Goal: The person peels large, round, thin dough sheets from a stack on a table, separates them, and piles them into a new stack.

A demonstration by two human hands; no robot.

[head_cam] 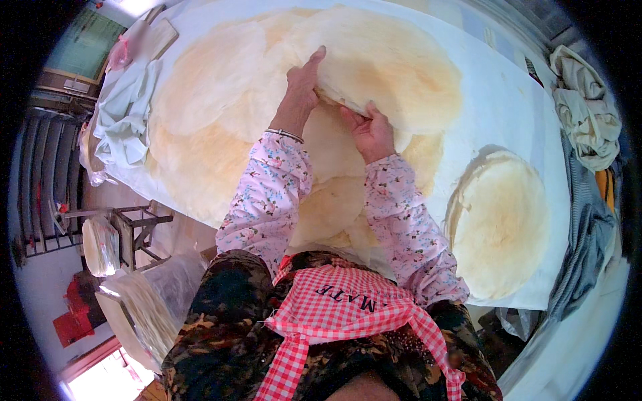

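Thin, round, pale tan flatbread sheets (210,95) overlap one another across the white-covered table (501,110). At the near edge of a layered flatbread stack (396,65), my left hand (303,82) grips with the thumb above and the fingers partly hidden. My right hand (372,131) pinches the same edge a little further right and closer to me. Between the two hands that edge looks slightly raised, and several thin layers show along it. More flatbread lies beneath my wrists and towards my body.
A neat round flatbread stack (501,225) rests at the table's right. Crumpled pale cloth (125,115) lies on the left edge, a bundled beige cloth (584,108) on the right. Left of me stand a dark stool (143,230) and plastic-wrapped flatbread (150,311).
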